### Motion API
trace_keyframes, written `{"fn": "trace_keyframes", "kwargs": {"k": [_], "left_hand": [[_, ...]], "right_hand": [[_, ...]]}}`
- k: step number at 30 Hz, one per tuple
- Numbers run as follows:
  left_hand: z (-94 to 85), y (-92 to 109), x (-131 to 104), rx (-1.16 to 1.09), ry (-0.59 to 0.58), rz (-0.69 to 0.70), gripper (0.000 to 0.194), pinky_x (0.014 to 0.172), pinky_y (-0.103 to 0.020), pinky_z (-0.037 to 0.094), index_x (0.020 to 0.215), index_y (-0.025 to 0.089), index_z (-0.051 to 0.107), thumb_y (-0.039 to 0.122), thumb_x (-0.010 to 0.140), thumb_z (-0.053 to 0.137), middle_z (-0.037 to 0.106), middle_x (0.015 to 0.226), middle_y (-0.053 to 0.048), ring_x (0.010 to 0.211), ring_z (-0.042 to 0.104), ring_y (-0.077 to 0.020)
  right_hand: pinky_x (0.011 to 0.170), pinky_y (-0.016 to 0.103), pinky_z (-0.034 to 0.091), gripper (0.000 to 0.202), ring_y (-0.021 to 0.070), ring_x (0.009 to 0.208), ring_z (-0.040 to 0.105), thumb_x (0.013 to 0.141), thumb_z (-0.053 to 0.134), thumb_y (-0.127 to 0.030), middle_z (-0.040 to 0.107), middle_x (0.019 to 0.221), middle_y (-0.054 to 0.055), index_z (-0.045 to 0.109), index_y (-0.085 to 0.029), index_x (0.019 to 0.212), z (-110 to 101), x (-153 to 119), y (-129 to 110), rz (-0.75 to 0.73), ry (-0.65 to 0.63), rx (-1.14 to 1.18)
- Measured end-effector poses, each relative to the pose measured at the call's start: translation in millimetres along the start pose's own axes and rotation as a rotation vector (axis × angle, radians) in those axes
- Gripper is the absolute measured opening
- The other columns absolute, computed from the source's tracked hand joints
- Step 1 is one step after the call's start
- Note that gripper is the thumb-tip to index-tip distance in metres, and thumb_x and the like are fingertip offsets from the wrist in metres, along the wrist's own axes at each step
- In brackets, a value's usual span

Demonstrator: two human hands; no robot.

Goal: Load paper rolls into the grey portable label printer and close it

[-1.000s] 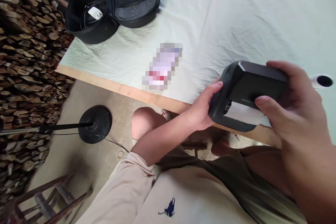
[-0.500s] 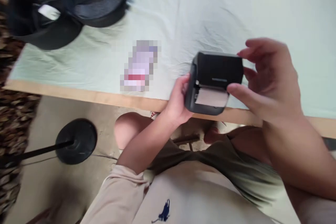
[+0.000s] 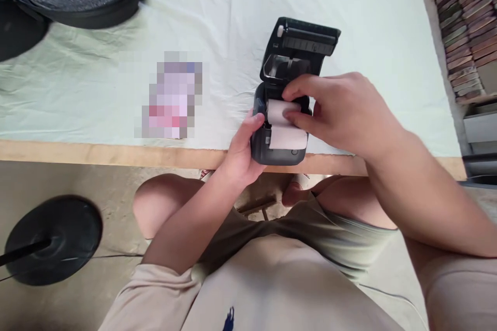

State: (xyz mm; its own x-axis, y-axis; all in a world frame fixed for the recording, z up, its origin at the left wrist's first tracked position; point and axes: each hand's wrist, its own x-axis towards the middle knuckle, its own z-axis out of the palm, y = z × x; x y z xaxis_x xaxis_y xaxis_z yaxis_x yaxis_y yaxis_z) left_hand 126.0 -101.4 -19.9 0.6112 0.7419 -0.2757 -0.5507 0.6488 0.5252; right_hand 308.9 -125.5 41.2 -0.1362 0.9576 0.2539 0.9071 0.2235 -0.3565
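No lettering can be read anywhere. The black printer (image 3: 285, 114) in the hands shows no legible brand, and its paper roll (image 3: 285, 124) is blank. Left of the grip, the flat item (image 3: 171, 95) on the cloth is blurred out, unreadable.

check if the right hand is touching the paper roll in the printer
Touching. The head view shows the right hand with its fingers pressed on the white paper roll inside the open printer.

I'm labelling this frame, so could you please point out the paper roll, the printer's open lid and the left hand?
paper roll (image 3: 280, 111), head view, white curved top.
printer's open lid (image 3: 306, 41), head view, inner face.
left hand (image 3: 243, 152), head view, back of hand.
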Motion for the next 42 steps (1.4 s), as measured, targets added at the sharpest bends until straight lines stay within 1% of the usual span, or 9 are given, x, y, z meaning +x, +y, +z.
{"fn": "trace_keyframes", "kwargs": {"k": [4,7,12,17,21,25,29,34,42], "left_hand": [[-1.4,-1.2,0.4,0.009,-0.011,0.02,0.031,0.117,-0.041,0.063,0.117,0.021,0.074,0.035,0.09,0.079,0.086,0.11,-0.003,0.14,0.075,-0.0326],[-1.4,-1.9,-0.1,0.024,-0.011,0.009,0.035,0.117,-0.042,0.063,0.121,0.02,0.073,0.036,0.091,0.08,0.086,0.112,-0.004,0.139,0.075,-0.0325],[-1.9,-1.0,-0.1,0.014,0.03,-0.022,0.031,0.115,-0.045,0.065,0.114,0.022,0.073,0.043,0.092,0.079,0.085,0.109,-0.003,0.136,0.077,-0.0341],[-2.9,2.3,0.7,0.007,0.06,-0.045,0.027,0.112,-0.045,0.067,0.105,0.022,0.075,0.048,0.098,0.072,0.085,0.105,-0.003,0.131,0.079,-0.0329],[-1.4,3.3,1.7,0.021,0.059,-0.063,0.03,0.11,-0.047,0.068,0.106,0.023,0.077,0.051,0.099,0.069,0.086,0.108,-0.005,0.132,0.078,-0.0337],[2.4,3.7,3.3,0.076,0.087,-0.036,0.028,0.111,-0.05,0.067,0.101,0.024,0.079,0.05,0.095,0.073,0.086,0.118,-0.007,0.136,0.075,-0.0362],[7.1,4.6,3.8,0.11,0.126,-0.035,0.024,0.11,-0.052,0.066,0.094,0.027,0.079,0.05,0.093,0.071,0.085,0.115,-0.006,0.138,0.073,-0.0377],[11.9,6.6,4.0,0.157,0.132,-0.028,0.03,0.1,-0.055,0.068,0.099,0.025,0.081,0.053,0.089,0.076,0.084,0.121,-0.007,0.123,0.076,-0.0378],[15.2,5.9,3.6,0.134,0.193,-0.016,0.026,0.103,-0.056,0.064,0.089,0.026,0.078,0.047,0.096,0.064,0.084,0.116,-0.005,0.116,0.075,-0.0361]], "right_hand": [[0.053,0.033,0.018,0.024,0.0189,0.054,0.048,0.082,0.081,-0.035,0.068,0.072,0.001,0.074,-0.033,0.105,-0.1,11.0,1.8,-0.037,-0.108,-0.269],[0.053,0.034,0.026,0.026,0.0168,0.052,0.045,0.078,0.077,-0.027,0.075,0.077,-0.001,0.073,-0.033,0.103,-9.3,12.5,-6.6,-0.012,-0.125,-0.186],[0.046,0.034,0.037,0.042,0.0149,0.055,0.059,0.076,0.079,-0.02,0.084,0.097,-0.001,0.077,-0.034,0.115,-30.3,-16.8,-4.0,0.309,0.172,0.626],[0.038,0.027,0.038,0.036,0.0149,0.051,0.059,0.078,0.088,-0.043,0.07,0.074,-0.004,0.069,-0.033,0.107,4.5,-52.1,36.7,0.574,0.322,1.187],[0.068,0.032,0.065,0.037,0.0172,0.08,0.074,0.086,0.09,-0.038,0.073,0.097,-0.005,0.065,-0.035,0.114,39.0,-64.8,48.4,0.399,0.328,0.97],[0.098,0.048,0.066,0.028,0.0268,0.105,0.078,0.094,0.081,-0.034,0.08,0.113,0.002,0.071,-0.031,0.12,51.0,-67.3,46.8,0.235,0.321,0.49],[0.099,0.053,0.066,0.039,0.0334,0.11,0.08,0.095,0.079,-0.039,0.083,0.116,0.005,0.071,-0.031,0.133,42.4,-75.7,48.2,0.256,0.237,0.302],[0.101,0.053,0.064,0.043,0.0308,0.124,0.074,0.107,0.064,-0.054,0.073,0.138,0.011,0.057,-0.036,0.145,18.8,-93.0,79.2,0.3,0.564,0.074],[0.096,0.05,0.065,0.06,0.0275,0.107,0.069,0.097,0.076,-0.05,0.058,0.132,0.012,0.055,-0.033,0.15,49.6,-76.6,140.7,0.375,0.273,0.165]]}}
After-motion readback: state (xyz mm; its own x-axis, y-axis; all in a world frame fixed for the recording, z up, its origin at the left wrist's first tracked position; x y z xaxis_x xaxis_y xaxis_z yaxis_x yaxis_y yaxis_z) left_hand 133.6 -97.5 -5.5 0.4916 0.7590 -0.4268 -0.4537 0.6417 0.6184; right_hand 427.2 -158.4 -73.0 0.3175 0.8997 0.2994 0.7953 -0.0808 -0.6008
